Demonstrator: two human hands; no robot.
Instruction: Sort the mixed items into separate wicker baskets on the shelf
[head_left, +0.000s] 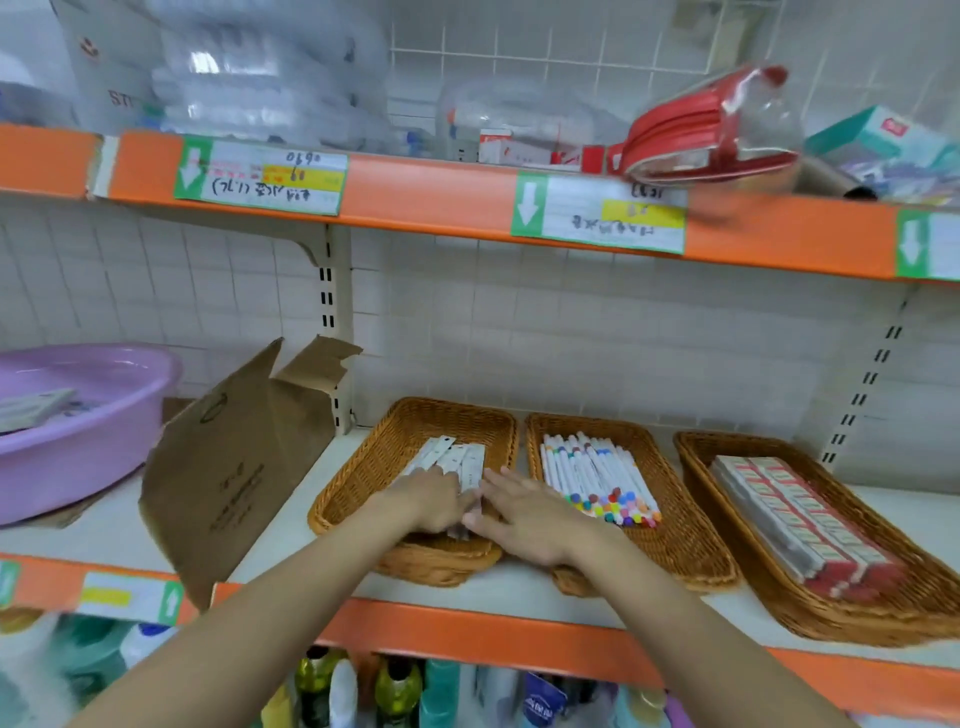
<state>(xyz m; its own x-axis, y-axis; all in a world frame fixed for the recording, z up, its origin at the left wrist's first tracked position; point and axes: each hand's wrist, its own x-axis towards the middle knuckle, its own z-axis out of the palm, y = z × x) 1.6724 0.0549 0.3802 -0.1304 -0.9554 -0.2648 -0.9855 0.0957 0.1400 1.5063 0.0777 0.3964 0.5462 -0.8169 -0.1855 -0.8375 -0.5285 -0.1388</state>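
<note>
Both our hands, the left hand (434, 501) and the right hand (524, 512), lie flat and close together on the white packets (457, 457) in the left basket (363, 473), we think to tidy them, with the pens (597, 478) at three o'clock.

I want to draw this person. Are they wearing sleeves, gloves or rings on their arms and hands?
No. Both forearms are bare up to the picture's edge, with no sleeves showing. The left hand and right hand have no gloves, and no ring, watch or bracelet shows.
</note>
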